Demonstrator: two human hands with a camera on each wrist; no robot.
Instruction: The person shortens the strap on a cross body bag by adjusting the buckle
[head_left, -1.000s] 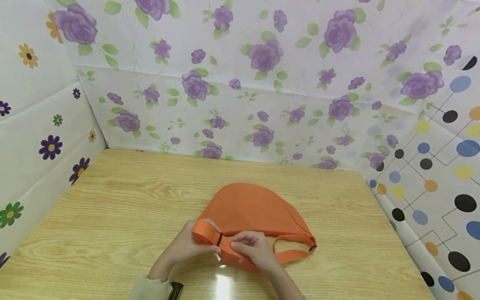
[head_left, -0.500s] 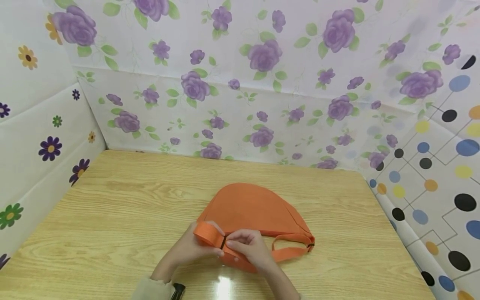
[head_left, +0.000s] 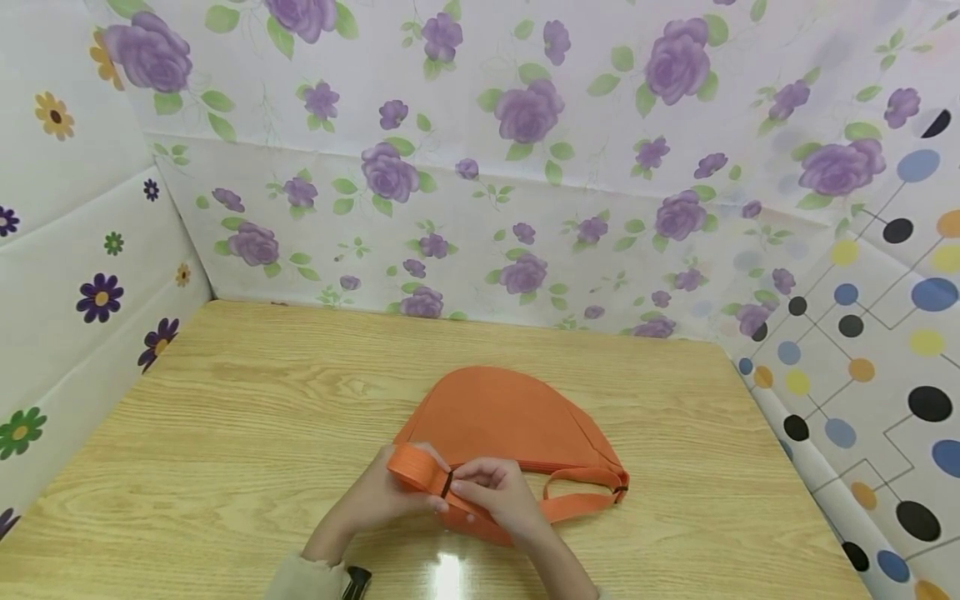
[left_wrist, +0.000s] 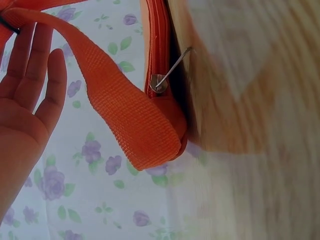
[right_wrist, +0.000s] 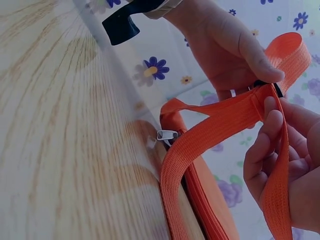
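An orange half-moon waist bag (head_left: 502, 417) lies on the table, its zipped edge towards the person. In front of it, a looped orange webbing strap (head_left: 408, 467) passes through a black strap slider (head_left: 447, 485). My left hand (head_left: 386, 497) holds the strap at the slider, its thumb against the slider in the right wrist view. Just right of the slider, my right hand (head_left: 504, 497) pinches the strap between thumb and fingers. The left wrist view shows a metal zipper pull (left_wrist: 159, 84) beside a hanging length of strap; some left fingers (left_wrist: 37, 65) are extended there.
A wood-grain table (head_left: 262, 400) bears the bag. Behind it stands a floral-patterned sheet (head_left: 465, 208), with printed side walls left and right. At the bag's right end another strap loop (head_left: 588, 504) lies on the table. A black wrist band piece (right_wrist: 122, 27) sits at the left wrist.
The slider and left hand have shifted slightly right, and the right hand slightly left, bringing both hands closer together. In the last half second there is hardly any movement.
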